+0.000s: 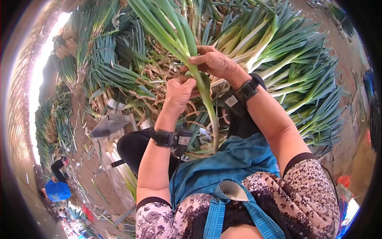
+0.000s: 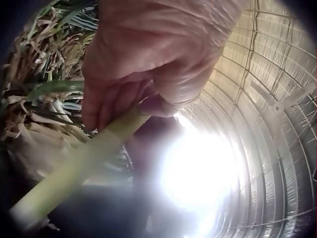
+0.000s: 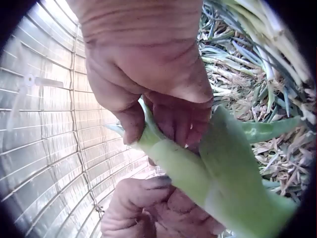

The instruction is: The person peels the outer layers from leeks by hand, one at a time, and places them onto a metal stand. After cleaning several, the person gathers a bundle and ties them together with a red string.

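Note:
A long green onion (image 1: 207, 101) slants across the middle of the head view, leaves up and away, pale root end down by the lap. My right hand (image 1: 217, 63) pinches it between thumb and fingers where the leaves fan out. Lower on the stalk, my left hand (image 1: 180, 93) grips it with thumb and curled fingers. In the right wrist view, a loose outer leaf (image 3: 230, 168) stands away from the stalk just below the right fingers. The left wrist view has the pale stalk (image 2: 74, 168) running down from under the left thumb.
A big heap of green onions (image 1: 294, 75) lies to the right, and tied bundles (image 1: 105, 59) stand at the left. Dry peelings (image 1: 159, 73) cover the ground ahead. A grey metal piece (image 1: 110, 125) is near the left knee. Another person (image 1: 57, 190) in blue is far left.

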Available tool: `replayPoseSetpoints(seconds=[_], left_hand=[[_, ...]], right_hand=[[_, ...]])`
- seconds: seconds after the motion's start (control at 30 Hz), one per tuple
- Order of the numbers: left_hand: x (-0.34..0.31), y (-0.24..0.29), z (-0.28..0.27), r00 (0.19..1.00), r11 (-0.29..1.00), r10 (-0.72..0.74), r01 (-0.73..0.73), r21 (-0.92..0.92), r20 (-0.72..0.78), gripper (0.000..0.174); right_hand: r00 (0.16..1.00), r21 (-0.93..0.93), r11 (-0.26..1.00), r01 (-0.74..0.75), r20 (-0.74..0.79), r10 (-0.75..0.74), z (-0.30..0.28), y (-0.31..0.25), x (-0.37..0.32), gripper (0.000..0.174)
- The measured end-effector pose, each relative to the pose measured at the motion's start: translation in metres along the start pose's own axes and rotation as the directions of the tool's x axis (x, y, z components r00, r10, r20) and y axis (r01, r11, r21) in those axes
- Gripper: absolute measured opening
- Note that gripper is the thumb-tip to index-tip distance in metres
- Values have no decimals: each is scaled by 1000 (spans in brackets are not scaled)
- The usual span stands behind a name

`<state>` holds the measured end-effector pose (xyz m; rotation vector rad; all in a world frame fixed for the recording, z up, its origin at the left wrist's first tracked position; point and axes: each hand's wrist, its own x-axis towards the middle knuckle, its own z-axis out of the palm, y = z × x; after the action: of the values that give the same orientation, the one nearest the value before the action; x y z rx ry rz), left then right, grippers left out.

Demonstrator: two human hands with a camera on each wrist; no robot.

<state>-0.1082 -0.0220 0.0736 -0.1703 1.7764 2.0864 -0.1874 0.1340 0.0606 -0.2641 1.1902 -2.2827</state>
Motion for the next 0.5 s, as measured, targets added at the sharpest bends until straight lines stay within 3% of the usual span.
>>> replayPoseSetpoints(seconds=[0.17, 0.23, 0.27, 0.33, 0.37, 0.43, 0.5], left_hand=[[-14, -14, -4, 995, 997, 36, -42, -65, -88, 20], [-18, -29, -8, 991, 943, -96, 61, -327, -94, 19], [-20, -41, -13, 995, 911, -93, 78, -405, -18, 19], [-30, -87, -23, 968, 906, -141, 211, -367, 208, 21], [-37, -107, -22, 900, 827, -287, 406, -389, 328, 21], [-43, -136, -22, 804, 646, -482, 595, -478, 349, 21], [-42, -143, -32, 888, 803, -453, 446, -395, 82, 21]], right_hand=[[990, 71, 993, -94, 115, 85, 7, 10, 4, 37], [972, 73, 990, -122, 208, 104, 12, 15, 6, 36], [962, 72, 987, -141, 246, 119, 16, 15, 4, 37], [965, 105, 986, -126, 243, 97, 18, 23, 6, 38], [966, 139, 984, -108, 249, 71, 21, 25, 11, 40], [960, 99, 988, -115, 267, 85, 26, 24, 18, 38], [960, 25, 990, -136, 251, 126, 24, 22, 13, 35]])
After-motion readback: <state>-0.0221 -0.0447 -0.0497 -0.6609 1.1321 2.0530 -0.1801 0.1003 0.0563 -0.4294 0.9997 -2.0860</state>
